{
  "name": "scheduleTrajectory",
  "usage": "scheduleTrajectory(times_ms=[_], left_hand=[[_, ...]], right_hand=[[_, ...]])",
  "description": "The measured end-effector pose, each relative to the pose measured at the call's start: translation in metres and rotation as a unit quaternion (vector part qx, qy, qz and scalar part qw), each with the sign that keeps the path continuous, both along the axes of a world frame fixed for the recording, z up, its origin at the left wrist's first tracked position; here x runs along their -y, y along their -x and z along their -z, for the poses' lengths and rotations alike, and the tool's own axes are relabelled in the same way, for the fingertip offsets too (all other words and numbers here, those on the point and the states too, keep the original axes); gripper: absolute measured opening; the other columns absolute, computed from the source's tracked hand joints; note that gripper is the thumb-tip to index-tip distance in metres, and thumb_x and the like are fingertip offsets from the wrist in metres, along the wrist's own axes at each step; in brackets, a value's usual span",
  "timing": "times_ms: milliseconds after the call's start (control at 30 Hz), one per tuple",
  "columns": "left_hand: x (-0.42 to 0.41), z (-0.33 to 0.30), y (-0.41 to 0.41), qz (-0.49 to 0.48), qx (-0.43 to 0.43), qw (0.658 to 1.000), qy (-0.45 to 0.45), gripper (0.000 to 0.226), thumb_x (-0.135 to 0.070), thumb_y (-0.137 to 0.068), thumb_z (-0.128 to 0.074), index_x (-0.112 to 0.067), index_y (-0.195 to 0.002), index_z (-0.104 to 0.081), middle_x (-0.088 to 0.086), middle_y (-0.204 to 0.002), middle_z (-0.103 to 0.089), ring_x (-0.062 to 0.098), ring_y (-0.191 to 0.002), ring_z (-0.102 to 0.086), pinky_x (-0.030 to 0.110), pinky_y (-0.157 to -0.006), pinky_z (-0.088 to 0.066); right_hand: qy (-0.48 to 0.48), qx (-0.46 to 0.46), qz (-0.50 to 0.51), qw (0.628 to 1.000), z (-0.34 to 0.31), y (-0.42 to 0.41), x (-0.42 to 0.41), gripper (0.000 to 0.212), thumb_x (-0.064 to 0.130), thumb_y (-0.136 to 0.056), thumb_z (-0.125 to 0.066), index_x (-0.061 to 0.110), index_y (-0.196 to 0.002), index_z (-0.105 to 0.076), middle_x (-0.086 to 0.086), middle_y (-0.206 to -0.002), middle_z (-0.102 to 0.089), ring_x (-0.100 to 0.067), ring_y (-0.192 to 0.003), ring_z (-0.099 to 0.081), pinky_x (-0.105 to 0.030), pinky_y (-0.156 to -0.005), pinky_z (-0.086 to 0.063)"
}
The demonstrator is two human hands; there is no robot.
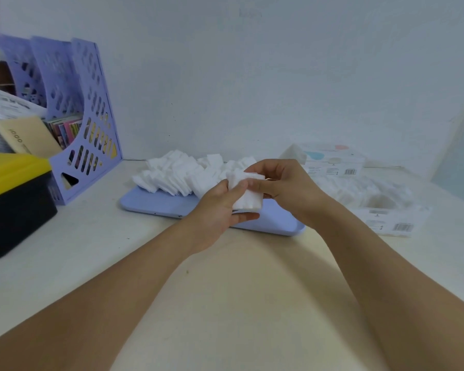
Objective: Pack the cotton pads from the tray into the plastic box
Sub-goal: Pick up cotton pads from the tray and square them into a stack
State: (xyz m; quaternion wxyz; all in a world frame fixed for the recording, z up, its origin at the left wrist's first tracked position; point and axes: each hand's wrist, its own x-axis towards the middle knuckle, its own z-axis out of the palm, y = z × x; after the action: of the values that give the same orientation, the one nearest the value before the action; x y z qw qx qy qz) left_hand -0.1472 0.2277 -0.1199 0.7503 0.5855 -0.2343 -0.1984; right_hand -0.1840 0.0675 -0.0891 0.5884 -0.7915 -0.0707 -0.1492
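White cotton pads [177, 175], lilac tray [156, 203], yellow-lidded black bin [14, 204].

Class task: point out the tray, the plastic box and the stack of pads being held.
tray [156, 203]: head view, bare front surface.
plastic box [391, 223]: head view, front wall.
stack of pads [248, 195]: head view, top pad.

The tray [156, 207] lies on the counter [91, 250] at the frame's centre, with a heap of pads [180, 172] on its far half, toward the wall. Above the tray's near right part, the left hand [220, 210] and right hand [284, 183] meet around a small stack [248, 196]. Right of the tray sits the box [386, 210], pads inside; another carton [332, 162] stands behind it. At the left edge sits a bin [14, 202], with a file rack [83, 121] behind it in the upper left.
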Motion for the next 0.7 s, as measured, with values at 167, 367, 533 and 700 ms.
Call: scheduleTrajectory(times_ms=[167,367,533,700], left_hand=[[0.000,0.005,-0.001,0.010,0.012,1.000,-0.025,0.035,-0.026,-0.108,-0.042,-0.014,-0.139,-0.051,0.016,-0.132,-0.063,0.026,-0.114,-0.066,0.036,-0.083,-0.060],[-0.014,-0.015,-0.035,-0.191,0.024,0.981,-0.018,0.023,-0.021,-0.107,-0.046,-0.013,-0.127,-0.055,0.008,-0.120,-0.063,0.017,-0.095,-0.065,0.034,-0.080,-0.058],[-0.069,-0.018,-0.082,-0.366,0.027,0.930,-0.031,0.015,-0.023,-0.102,-0.055,-0.010,-0.108,-0.058,0.008,-0.106,-0.063,0.022,-0.093,-0.059,0.026,-0.063,-0.049],[-0.084,-0.004,-0.091,-0.407,-0.030,0.913,-0.026,0.010,-0.017,-0.094,-0.066,-0.008,-0.095,-0.061,0.007,-0.090,-0.064,0.024,-0.087,-0.063,0.029,-0.065,-0.054]], right_hand=[[-0.015,-0.021,0.006,1.000,0.004,-0.002,-0.001,0.017,0.004,-0.094,-0.067,-0.005,-0.109,-0.067,-0.026,-0.108,-0.070,-0.023,-0.087,-0.071,-0.033,-0.078,-0.062],[-0.014,-0.010,0.114,0.993,0.006,-0.004,-0.014,0.019,0.039,-0.098,-0.063,0.024,-0.108,-0.067,0.003,-0.104,-0.068,-0.013,-0.086,-0.066,-0.031,-0.078,-0.057],[0.226,-0.060,0.162,0.959,0.015,-0.032,-0.053,0.046,0.043,-0.082,-0.079,0.005,-0.104,-0.068,-0.007,-0.099,-0.071,-0.021,-0.091,-0.064,-0.035,-0.080,-0.053],[0.404,-0.074,0.172,0.896,0.024,-0.082,-0.103,0.041,0.043,-0.080,-0.076,0.011,-0.081,-0.050,-0.005,-0.085,-0.057,-0.029,-0.087,-0.064,-0.030,-0.061,-0.041]])
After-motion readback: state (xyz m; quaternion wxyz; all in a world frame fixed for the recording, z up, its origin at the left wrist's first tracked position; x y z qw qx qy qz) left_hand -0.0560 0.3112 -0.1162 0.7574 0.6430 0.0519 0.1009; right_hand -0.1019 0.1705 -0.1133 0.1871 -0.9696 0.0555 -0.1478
